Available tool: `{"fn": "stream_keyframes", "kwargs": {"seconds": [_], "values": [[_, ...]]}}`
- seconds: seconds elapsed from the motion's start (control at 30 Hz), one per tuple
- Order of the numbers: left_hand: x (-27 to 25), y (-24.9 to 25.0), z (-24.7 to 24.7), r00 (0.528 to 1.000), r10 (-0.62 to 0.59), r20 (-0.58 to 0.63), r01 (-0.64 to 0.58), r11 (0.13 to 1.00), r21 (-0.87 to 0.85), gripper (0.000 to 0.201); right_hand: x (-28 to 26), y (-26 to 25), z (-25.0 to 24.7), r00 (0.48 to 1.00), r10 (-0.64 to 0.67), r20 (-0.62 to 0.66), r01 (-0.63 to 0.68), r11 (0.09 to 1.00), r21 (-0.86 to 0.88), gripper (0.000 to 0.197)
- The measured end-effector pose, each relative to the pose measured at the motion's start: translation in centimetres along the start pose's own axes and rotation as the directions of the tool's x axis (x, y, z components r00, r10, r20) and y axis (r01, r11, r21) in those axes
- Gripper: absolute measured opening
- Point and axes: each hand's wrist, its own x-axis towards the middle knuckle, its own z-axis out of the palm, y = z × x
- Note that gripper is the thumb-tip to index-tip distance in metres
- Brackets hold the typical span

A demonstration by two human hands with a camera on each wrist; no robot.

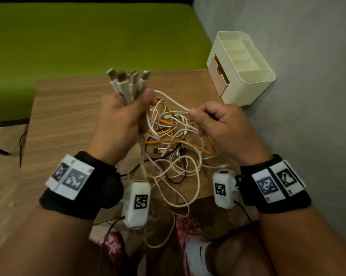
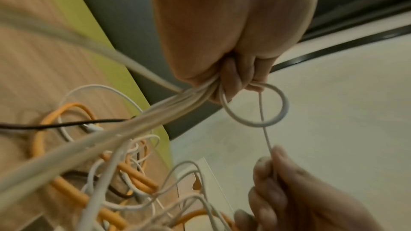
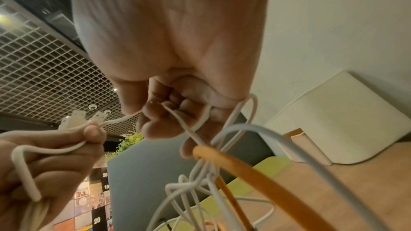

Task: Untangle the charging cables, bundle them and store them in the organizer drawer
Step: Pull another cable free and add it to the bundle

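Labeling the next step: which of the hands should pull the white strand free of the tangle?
Right, probably. The right hand already pinches the white strand, while the left hand is full, gripping the gathered USB plug ends and best kept as anchor above the tangle.

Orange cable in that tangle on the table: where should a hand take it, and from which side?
Probably at the orange cable's exposed arch in the middle of the tangle, coming from above on the right hand's side. There its loop rises clear of the white cables; lower runs lie buried under them. The left hand is busy gripping the gathered plug ends.
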Motion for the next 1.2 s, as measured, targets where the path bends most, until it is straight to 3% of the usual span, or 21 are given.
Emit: {"fn": "stream_keyframes", "kwargs": {"seconds": [0.1,0.23,0.33,0.4,0.47,0.57,0.7,0.8,0.87,1.0,1.13,1.2], "values": [[0.0,-0.2,-0.6,1.0,-0.026,0.002,0.026,1.0,0.004,0.023,0.1,0.3,0.0,0.999,0.016,-0.036,-0.016,1.0,0.01,0.021],[0.2,-1.0,-0.4,0.998,-0.054,-0.014,0.056,0.968,0.244,0.019,0.3,0.5,-0.3,0.995,0.001,-0.104,-0.002,1.0,-0.012,0.013],[0.3,-1.4,-0.1,1.0,-0.026,-0.01,0.028,0.938,0.345,0.018,0.3,0.8,-0.2,0.997,0.064,0.048,-0.055,0.983,-0.174,0.016],[0.2,-1.3,0.4,1.0,-0.003,-0.019,0.009,0.929,0.369,0.018,0.4,1.0,0.1,0.966,0.179,0.189,-0.102,0.928,-0.358,0.019],[0.2,-1.4,0.7,1.0,0.002,-0.018,0.005,0.933,0.361,0.019,0.4,1.1,0.2,0.945,0.234,0.227,-0.111,0.886,-0.45,0.02],[-0.1,-1.5,1.2,0.996,-0.061,0.069,0.039,0.96,0.277,0.022,0.4,0.7,0.3,0.971,0.133,0.198,-0.058,0.938,-0.343,0.016],[-0.6,-1.5,2.2,0.967,-0.137,0.214,0.095,0.977,0.193,0.018,0.6,0.1,0.5,0.987,-0.152,0.051,0.158,0.973,-0.166,0.013],[-0.6,-1.3,2.3,0.948,-0.147,0.282,0.097,0.978,0.184,0.019,0.5,-0.3,0.5,0.98,-0.197,0.007,0.197,0.973,-0.119,0.012],[-0.4,-1.3,2.0,0.949,-0.158,0.272,0.134,0.985,0.108,0.022,0.3,-0.6,0.4,0.988,-0.151,0.013,0.151,0.988,-0.04,0.009],[0.1,-0.9,0.9,0.946,-0.215,0.243,0.274,0.929,-0.248,0.022,0.0,-0.8,0.3,0.999,0.004,0.037,-0.004,1.0,0.011,0.017],[0.2,-0.2,-0.4,0.952,-0.22,0.215,0.295,0.85,-0.437,0.026,0.1,0.1,0.2,0.976,0.083,0.2,-0.038,0.975,-0.218,0.026],[0.6,0.1,-1.4,0.953,-0.251,0.172,0.304,0.806,-0.508,0.028,0.2,0.8,-0.3,0.967,0.137,0.213,-0.065,0.947,-0.315,0.03]]}}
